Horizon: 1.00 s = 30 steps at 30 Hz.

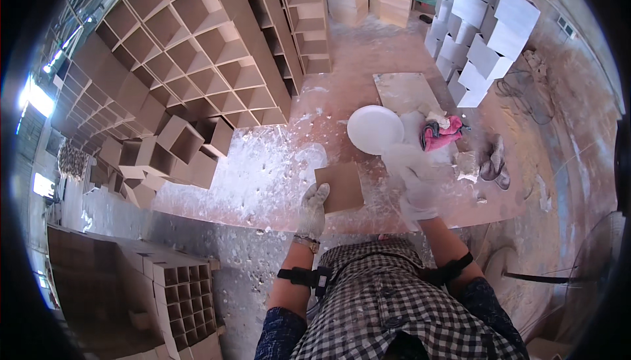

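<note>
My left hand [313, 203], in a whitish work glove, grips the left edge of a small square brown cardboard box [342, 188], its thumb on the near face. To the right, my gloved right hand [418, 199] is smeared by motion, so its fingers cannot be made out. A pale blur stretches from it toward a round white basin or lid [375, 129]; whether something is in that hand is unclear. Beyond it, a crumpled pink and dark cloth [442, 134] lies on the work surface [309, 113], which is spattered with white.
Brown open boxes [217, 77] are stacked high at the left, with several loose boxes [172, 150] at their foot. White boxes [476, 38] rise at the far right. A flat board [406, 92] and dark shoes [496, 166] lie nearby. A divided carton [187, 301] stands lower left.
</note>
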Available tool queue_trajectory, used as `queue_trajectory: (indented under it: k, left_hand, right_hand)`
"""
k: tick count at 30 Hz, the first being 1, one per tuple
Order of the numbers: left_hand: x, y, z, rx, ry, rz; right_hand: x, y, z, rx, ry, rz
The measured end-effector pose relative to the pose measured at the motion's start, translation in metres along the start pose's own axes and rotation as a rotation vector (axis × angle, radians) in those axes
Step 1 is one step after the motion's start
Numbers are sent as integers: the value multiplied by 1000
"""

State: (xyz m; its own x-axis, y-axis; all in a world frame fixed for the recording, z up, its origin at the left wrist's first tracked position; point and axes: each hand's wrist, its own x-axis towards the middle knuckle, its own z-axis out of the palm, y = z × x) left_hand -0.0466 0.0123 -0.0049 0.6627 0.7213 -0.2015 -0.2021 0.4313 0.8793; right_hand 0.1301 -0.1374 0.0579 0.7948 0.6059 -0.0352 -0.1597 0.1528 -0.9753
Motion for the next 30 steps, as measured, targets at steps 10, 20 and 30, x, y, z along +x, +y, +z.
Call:
queue_trajectory:
  k: [10,20,30]
  left_hand:
    - [-9,-30,-35,-125,106,38]
    - [-30,-84,-78,982,-207,258]
    - [-25,-67,-59,617,-117,268]
  right_hand:
    - [-16,66,61,-1342,-544,-936]
    - [-2,36,80,-1360,-508,-963]
    - [11,20,86,-1205,-884,-897]
